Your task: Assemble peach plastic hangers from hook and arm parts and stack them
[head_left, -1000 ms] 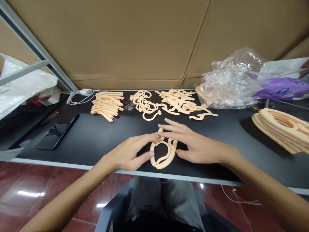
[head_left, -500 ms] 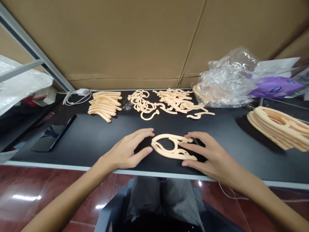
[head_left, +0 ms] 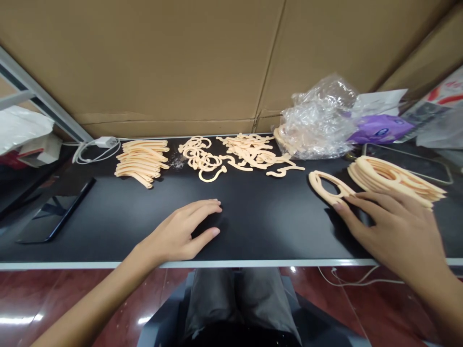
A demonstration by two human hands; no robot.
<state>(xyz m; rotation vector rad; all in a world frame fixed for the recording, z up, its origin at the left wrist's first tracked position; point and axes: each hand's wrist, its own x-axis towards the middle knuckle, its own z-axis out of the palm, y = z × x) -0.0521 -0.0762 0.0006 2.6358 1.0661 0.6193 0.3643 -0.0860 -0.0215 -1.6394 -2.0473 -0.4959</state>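
Observation:
My right hand (head_left: 396, 233) grips a beige plastic folding hanger (head_left: 317, 186) between thumb and fingers, at its near end. The hanger is folded into a long loop and is held beside the stack of folded hangers (head_left: 361, 182) on the right. The hand hides part of both. My left hand (head_left: 179, 233) rests on the black tabletop (head_left: 267, 221) near its front edge. It holds nothing, and its thumb and fingers are apart.
Along the back lie curved hanger arms (head_left: 142, 159), a heap of hooks (head_left: 200, 156) and a heap of small beige pieces (head_left: 249, 149). A clear plastic bag (head_left: 318, 125) and a purple pack (head_left: 379, 129) stand behind. A phone (head_left: 58, 209) lies at left.
My right hand has carried the folded hanger from the front middle to the stack at right. My left hand has come away from the hanger and stays near the front edge. The view has shifted right.

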